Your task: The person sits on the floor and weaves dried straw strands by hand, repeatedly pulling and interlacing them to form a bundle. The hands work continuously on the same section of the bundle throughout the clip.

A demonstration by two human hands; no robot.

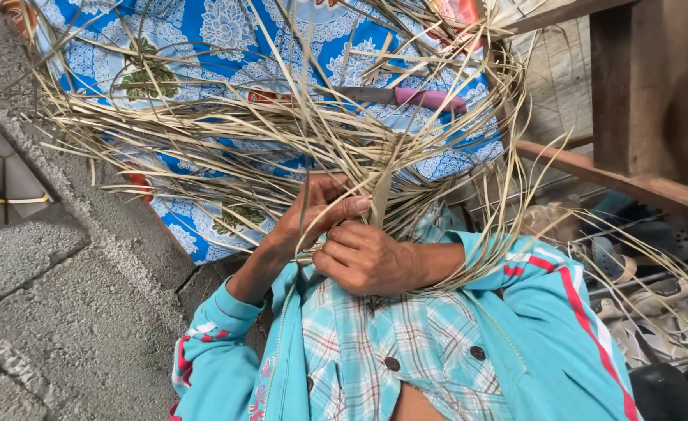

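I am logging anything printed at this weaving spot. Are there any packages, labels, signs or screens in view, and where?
No packages, signs or screens show.
Only a small red and pink printed mark on the front of the turquoise jacket, low in the picture beside the zip; too small to make out.
Both hands, left hand and right hand, grip pale dry strips, which carry no label.

Rough grey concrete floor (71, 312) at left; dark wooden furniture frame (648, 86) at right, in daylight.
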